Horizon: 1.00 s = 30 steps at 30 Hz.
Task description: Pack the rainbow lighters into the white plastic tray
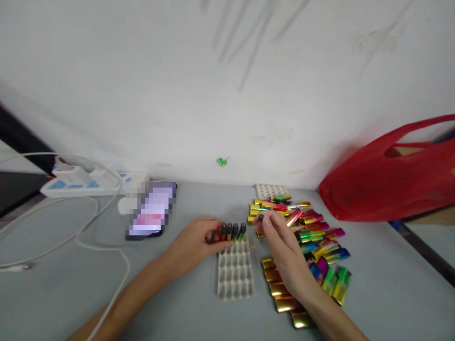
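Note:
A pale moulded tray (235, 275) with rows of cavities lies on the table. Along its far end stand several slim pieces (235, 230) with black ends and shiny coloured bodies. My left hand (195, 241) is at the tray's far left corner, thumb in front, fingers curled round a dark-ended piece (213, 237) that is mostly hidden. Between the thumb and fingers of my right hand (282, 241) is another black-ended piece (261, 217), only its tip showing. Beneath and beyond that hand lie many shiny metallic-coloured, flattened tube-like pieces (325, 248), some in a gold row (279, 289).
A second pale tray (270, 190) sits by the wall behind the pile. A red bag (387, 175) stands at the right. On the left are a phone (152, 210), a white power strip (88, 184) and loose white cables (80, 232).

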Motion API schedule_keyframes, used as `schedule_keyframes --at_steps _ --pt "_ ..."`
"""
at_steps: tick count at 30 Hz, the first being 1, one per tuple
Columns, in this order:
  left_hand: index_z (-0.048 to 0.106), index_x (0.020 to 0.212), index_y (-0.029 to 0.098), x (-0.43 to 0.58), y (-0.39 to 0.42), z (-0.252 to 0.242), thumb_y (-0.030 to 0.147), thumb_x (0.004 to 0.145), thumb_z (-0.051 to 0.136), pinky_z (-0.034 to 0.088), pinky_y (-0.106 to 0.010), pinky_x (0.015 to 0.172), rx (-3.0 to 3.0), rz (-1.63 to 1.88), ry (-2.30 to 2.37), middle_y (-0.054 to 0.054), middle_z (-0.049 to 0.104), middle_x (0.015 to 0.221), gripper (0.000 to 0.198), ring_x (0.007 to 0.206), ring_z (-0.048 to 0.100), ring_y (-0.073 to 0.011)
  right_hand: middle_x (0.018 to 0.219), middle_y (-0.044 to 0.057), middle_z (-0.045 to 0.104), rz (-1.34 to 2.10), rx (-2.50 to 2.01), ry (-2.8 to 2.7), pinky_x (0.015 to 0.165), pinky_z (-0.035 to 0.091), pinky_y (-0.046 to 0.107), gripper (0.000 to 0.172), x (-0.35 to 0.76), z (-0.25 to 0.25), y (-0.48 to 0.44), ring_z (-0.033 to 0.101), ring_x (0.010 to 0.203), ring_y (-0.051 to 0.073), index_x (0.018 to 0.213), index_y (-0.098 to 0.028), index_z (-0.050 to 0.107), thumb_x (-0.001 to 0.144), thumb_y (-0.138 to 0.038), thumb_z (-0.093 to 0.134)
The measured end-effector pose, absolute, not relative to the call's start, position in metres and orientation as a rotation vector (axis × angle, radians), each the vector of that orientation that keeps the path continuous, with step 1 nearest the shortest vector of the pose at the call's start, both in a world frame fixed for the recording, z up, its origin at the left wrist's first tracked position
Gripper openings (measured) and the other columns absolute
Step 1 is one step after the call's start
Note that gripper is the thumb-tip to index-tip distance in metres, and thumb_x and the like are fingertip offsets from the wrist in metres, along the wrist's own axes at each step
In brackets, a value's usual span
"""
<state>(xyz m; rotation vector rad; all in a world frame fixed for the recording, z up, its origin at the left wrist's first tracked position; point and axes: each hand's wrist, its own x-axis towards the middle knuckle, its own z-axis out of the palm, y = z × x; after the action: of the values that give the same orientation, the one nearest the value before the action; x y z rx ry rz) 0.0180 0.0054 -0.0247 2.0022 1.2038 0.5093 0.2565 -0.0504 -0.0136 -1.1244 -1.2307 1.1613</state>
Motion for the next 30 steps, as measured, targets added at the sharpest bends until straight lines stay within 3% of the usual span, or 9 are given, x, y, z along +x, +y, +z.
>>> schedule_keyframes --at_steps 4,9,15,30 --pt "0.061 0.075 0.021 0.0180 0.0054 -0.0245 0.050 0.092 0.081 0.031 -0.028 0.061 1.999 0.508 1.211 0.007 0.051 0.068 0.039 0.063 0.048 -0.0159 0.105 0.002 0.068 1.107 -1.189 -1.282 0.095 0.042 0.035 0.031 0.2519 -0.0070 -0.0499 0.059 0.103 0.024 0.106 -0.028 0.073 0.110 -0.056 0.063" --pt "0.062 0.076 0.021 0.0179 0.0058 -0.0244 0.048 0.091 0.081 0.032 -0.028 0.061 2.001 0.508 1.205 0.006 0.052 0.069 0.037 0.065 0.050 -0.0164 0.114 0.004 0.074 1.014 -1.240 -1.392 0.104 0.042 0.039 0.029 0.2524 -0.0071 -0.0515 0.064 0.114 0.027 0.120 -0.030 0.077 0.113 -0.052 0.060" --pt "0.060 0.075 0.022 0.0174 0.0060 -0.0256 0.048 0.091 0.081 0.031 -0.028 0.062 2.003 0.511 1.200 0.006 0.051 0.068 0.038 0.065 0.049 -0.0168 0.128 0.005 0.073 0.857 -1.257 -1.569 0.111 0.041 0.045 0.024 0.2539 -0.0104 -0.0536 0.062 0.125 0.029 0.128 -0.034 0.075 0.115 -0.044 0.057" --pt "0.060 0.074 0.022 0.0186 0.0047 -0.0227 0.051 0.091 0.079 0.031 -0.028 0.060 1.992 0.515 1.203 0.006 0.050 0.067 0.038 0.065 0.049 -0.0175 0.123 0.007 0.073 0.645 -1.326 -1.727 0.108 0.037 0.051 0.024 0.2552 -0.0048 -0.0523 0.059 0.123 0.032 0.125 -0.035 0.074 0.116 -0.037 0.052"
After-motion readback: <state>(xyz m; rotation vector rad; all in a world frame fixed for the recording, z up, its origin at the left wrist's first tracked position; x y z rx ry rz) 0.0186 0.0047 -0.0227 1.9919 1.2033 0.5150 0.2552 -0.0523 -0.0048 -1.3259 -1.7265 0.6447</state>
